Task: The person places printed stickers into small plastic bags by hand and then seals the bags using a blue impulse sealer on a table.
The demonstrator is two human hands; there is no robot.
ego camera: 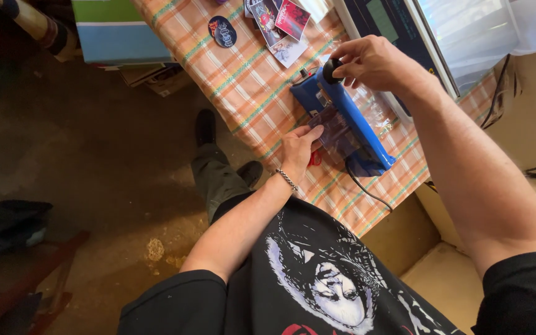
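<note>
Nearest the camera was the person's black printed shirt, and both bare forearms reached out from it over the near edge of the worktop, which was covered in an orange checked cloth. On the left, beyond the worktop's left edge, lay bare floor and the person's dark shoes. The left hand, a chain bracelet at its wrist, lay nearly flat with fingers loosely curled, pinching the near end of a clear plastic pouch fed under the arm of a blue heat sealer. The sealer sat slantwise near the worktop's near edge, its cord trailing over that edge. The right hand was closed round the black knob at the far end of the sealer's arm. Stickers lay toward the far edge, and a large grey machine stood at the right. The left fingertips looked close enough to the bar to be caught or scorched if it closed; a skewed pouch would probably seal crooked. Room was tight between sealer and machine, freer toward the left edge.
</note>
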